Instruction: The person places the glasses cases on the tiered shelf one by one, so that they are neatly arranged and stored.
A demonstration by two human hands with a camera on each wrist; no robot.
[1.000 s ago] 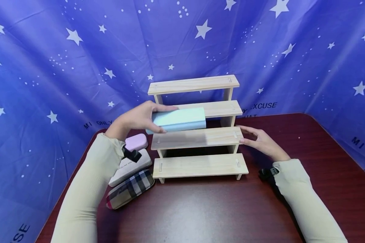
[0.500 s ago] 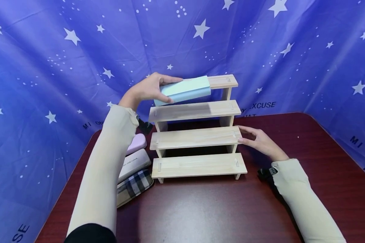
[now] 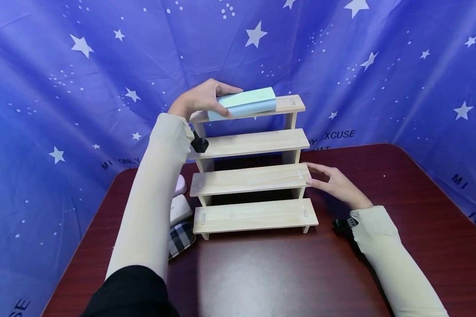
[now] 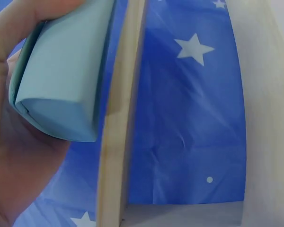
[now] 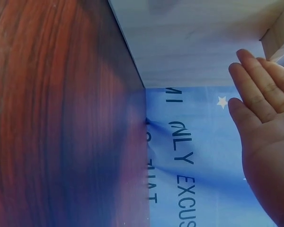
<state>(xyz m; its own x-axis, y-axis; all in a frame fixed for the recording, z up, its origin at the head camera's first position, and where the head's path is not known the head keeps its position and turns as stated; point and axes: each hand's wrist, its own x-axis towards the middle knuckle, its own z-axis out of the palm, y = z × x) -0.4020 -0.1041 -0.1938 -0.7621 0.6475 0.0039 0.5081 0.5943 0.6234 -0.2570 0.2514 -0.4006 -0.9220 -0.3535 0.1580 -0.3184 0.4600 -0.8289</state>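
My left hand [image 3: 206, 97] grips a light blue glasses case [image 3: 246, 102] from its left end, thumb along the front and fingers behind. The case is over the top step of a wooden four-tier display stand [image 3: 246, 179]. In the left wrist view, a narrow gap shows between the case [image 4: 61, 71] and the edge of the top board [image 4: 118, 113]. My right hand [image 3: 335, 182] is at the right end of the stand's second-lowest step, thumb and fingertips at the board's end. The right wrist view shows the fingers of this hand [image 5: 270, 127] fairly straight, near the stand's side panel.
Left of the stand, partly behind my left sleeve, lie a pink case [image 3: 180, 185], a white case [image 3: 180, 209] and a plaid case [image 3: 181, 239]. The stand sits on a dark red wooden table [image 3: 254, 273]. A blue star-patterned curtain [image 3: 143, 53] hangs close behind.
My left hand has carried the light blue glasses case up and back, from above the lower steps to the top step. The right hand has stayed at the stand's side.
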